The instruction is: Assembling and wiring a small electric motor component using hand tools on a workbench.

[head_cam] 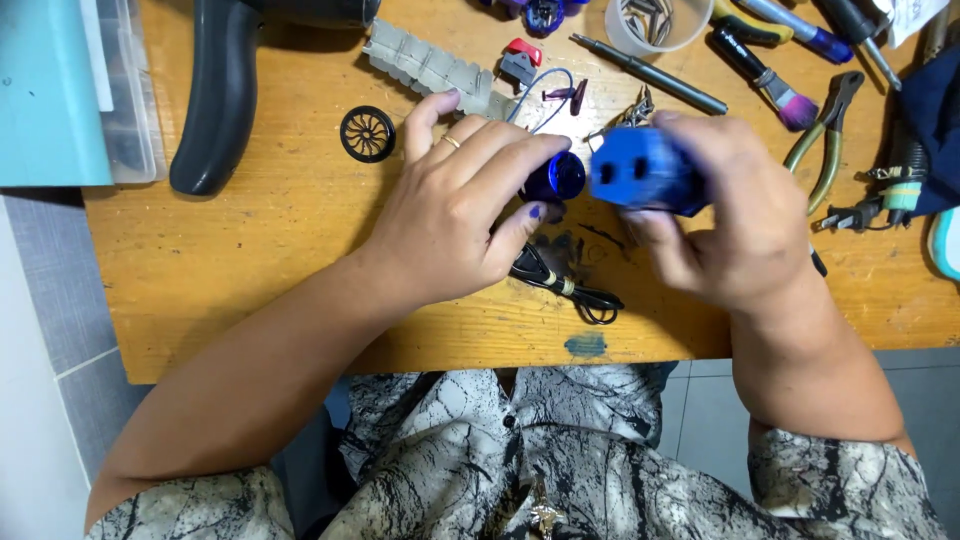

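Wooden workbench [280, 230] is cluttered; a clear plastic cup [655, 25] up top holds small metal bits. Right hand [740, 220] is wrapped around a blue plastic housing [640, 170], left hand [460, 215] pinches a shiny blue cap [562, 176] just beside it, above the bench.

The housing [645, 170] is bright blue, the round cap [556, 176] dark glossy blue, the table [280, 220] orange-brown, the wheel [367, 134] black.
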